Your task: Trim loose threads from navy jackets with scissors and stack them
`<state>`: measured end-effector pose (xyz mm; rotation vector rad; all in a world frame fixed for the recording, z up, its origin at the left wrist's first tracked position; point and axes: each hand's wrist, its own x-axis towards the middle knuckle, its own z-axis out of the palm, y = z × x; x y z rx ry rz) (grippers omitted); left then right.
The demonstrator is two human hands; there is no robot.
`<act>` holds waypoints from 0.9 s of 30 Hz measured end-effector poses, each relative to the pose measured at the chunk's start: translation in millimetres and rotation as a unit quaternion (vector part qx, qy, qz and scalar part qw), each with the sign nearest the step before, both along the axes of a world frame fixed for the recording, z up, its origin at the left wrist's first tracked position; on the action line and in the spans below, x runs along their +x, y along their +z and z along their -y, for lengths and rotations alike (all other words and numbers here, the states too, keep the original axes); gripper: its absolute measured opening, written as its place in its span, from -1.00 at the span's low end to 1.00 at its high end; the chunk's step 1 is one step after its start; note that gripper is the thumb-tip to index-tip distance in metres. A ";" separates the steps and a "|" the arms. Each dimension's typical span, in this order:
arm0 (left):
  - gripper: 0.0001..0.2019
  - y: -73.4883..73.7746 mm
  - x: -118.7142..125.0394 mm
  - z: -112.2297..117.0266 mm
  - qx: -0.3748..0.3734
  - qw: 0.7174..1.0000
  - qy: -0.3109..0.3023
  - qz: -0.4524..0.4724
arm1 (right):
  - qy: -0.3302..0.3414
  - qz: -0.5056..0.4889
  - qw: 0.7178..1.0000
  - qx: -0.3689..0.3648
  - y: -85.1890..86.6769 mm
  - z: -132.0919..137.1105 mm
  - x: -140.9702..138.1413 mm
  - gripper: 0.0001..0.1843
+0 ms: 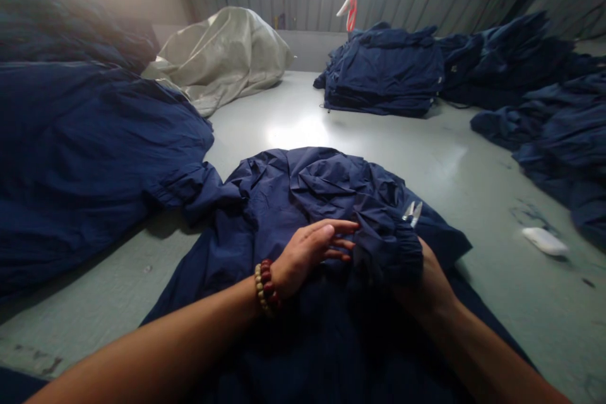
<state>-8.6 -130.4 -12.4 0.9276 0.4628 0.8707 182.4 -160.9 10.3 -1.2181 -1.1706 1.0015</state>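
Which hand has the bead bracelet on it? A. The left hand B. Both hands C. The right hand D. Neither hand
A. The left hand has a bracelet of red and pale beads around its wrist, and the right hand shows no beads.

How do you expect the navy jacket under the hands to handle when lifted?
The navy jacket looks floppy, given its soft folds. Probably light for its bulk, the fabric seeming thin. Its sheen suggests it might slide on the table.
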 end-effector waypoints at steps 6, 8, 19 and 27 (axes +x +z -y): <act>-0.65 10.2 -0.4 9.9 0.098 0.981 0.129 -0.104 | -0.016 -0.095 0.993 -0.061 4.0 2.1 -4.8 -0.73; -0.77 16.2 -2.0 16.8 0.202 0.933 0.229 -0.191 | -0.052 -0.043 0.997 -0.036 5.0 5.5 -5.8 -0.70; -0.85 13.5 2.4 16.0 0.114 0.956 0.175 -0.206 | -0.070 0.221 0.966 0.113 -9.1 17.9 -13.1 -0.78; -0.87 22.9 -4.4 1.0 -0.247 0.964 0.089 0.040 | -0.051 0.174 0.983 0.032 0.5 -2.4 8.2 -0.57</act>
